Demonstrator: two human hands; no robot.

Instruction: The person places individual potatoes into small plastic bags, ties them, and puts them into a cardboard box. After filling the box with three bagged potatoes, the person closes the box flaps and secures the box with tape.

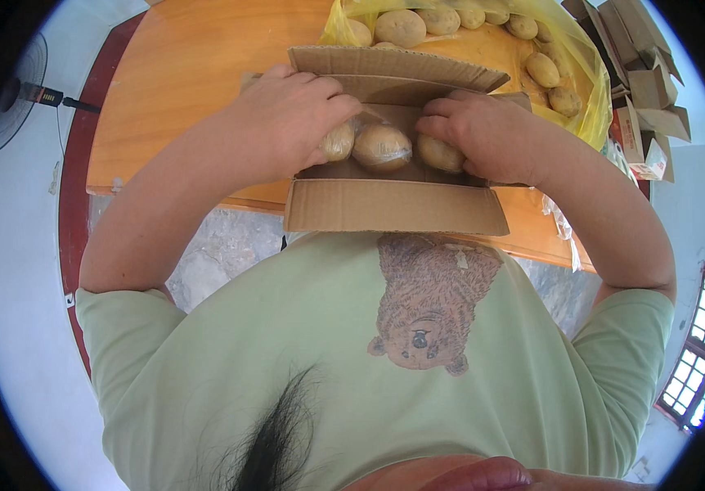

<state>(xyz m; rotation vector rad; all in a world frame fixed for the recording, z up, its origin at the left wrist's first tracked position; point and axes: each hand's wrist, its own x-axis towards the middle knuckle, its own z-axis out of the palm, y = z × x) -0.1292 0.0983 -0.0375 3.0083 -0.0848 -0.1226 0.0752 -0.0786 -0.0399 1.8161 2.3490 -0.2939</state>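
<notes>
An open cardboard box with its flaps spread stands at the table's near edge. Inside it lie potatoes in clear plastic wrap, in a row. My left hand reaches over the box's left end, its fingers around the left wrapped potato. Between my hands rests the middle wrapped potato, touched by neither. At the right end, my right hand has its fingers around another wrapped potato. The fingertips of both hands are partly hidden.
Behind the box, a yellow plastic bag lies spread on the wooden table with several loose potatoes. Empty cardboard boxes are piled at the far right. Clear plastic hangs over the table's near edge. A fan stands at left.
</notes>
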